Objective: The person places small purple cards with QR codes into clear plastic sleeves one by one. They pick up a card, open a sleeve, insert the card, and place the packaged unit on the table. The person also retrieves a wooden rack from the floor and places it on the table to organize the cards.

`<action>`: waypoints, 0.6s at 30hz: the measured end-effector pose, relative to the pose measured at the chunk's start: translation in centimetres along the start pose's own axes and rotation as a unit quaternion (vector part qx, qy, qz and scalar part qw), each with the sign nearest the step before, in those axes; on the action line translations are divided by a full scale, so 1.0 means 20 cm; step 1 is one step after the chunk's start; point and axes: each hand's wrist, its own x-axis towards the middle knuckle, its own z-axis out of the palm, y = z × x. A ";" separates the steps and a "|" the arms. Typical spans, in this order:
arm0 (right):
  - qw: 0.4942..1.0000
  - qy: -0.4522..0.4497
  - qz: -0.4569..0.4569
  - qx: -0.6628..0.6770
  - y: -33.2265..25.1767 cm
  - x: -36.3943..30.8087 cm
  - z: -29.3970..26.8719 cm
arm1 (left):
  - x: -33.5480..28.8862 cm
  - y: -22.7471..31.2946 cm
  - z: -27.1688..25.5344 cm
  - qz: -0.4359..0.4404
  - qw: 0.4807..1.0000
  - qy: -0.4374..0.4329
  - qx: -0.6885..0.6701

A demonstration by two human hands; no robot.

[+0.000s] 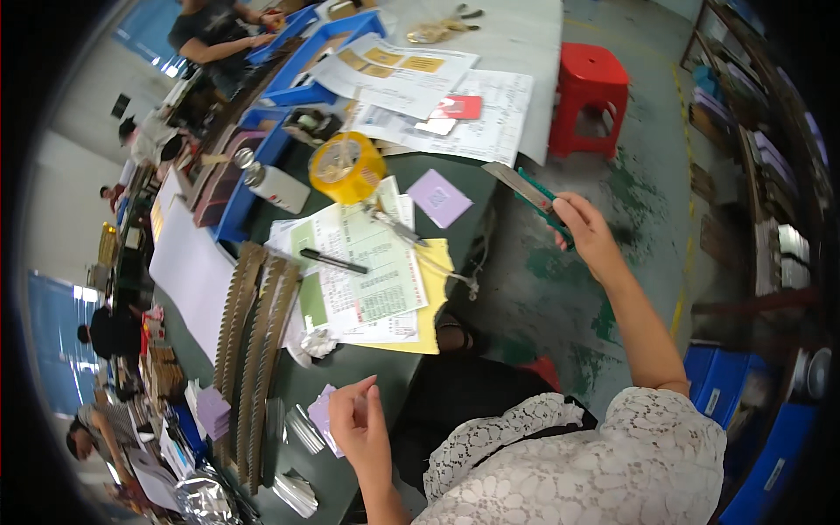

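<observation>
While the right hand is raised out over the floor beside the table, its fingers are closed around a green-handled utility knife, blade end pointing up and to the left toward the table edge. Left hand rests low at the near table edge, fingers loosely curled, pinching or touching a small lilac paper piece; whether it is gripped cannot be told. Just left of that hand lie small silvery foil pouches and long brown serrated strips running away along the dark green table. Beyond them, printed sheets sit on a yellow sheet, a black pen lying across them. Farther off stand a yellow tape roll, a lilac square card and blue trays. A red stool stands on the floor, well apart. Another person works at the table's far end.
</observation>
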 end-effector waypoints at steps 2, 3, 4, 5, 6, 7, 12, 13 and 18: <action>0.999 0.000 0.027 0.027 0.08 -0.03 -0.08 | 0.01 0.02 0.08 0.044 0.998 -0.027 0.039; 0.998 -0.004 0.041 0.042 0.12 -0.04 -0.10 | 0.01 0.03 0.11 0.064 0.995 -0.038 0.060; 0.998 0.020 0.047 0.025 0.14 -0.05 -0.12 | 0.01 0.06 0.13 0.049 0.995 -0.048 0.075; 0.997 0.020 0.062 0.027 0.17 -0.06 -0.15 | 0.02 0.06 0.15 0.053 0.993 -0.053 0.087; 0.997 0.017 0.075 0.030 0.20 -0.05 -0.17 | 0.03 0.05 0.16 0.058 0.992 -0.055 0.100; 0.996 0.013 0.088 0.033 0.23 -0.04 -0.20 | 0.03 0.04 0.17 0.062 0.990 -0.056 0.114; 0.988 0.021 0.154 0.014 0.53 -0.02 -0.36 | 0.04 -0.05 0.21 0.062 0.990 -0.026 0.121; 0.985 0.028 0.171 0.013 0.61 -0.01 -0.38 | 0.04 -0.06 0.22 0.064 0.991 -0.017 0.120; 0.977 -0.031 0.193 -0.090 0.93 0.23 -0.38 | 0.04 -0.09 0.26 0.126 0.979 0.001 0.162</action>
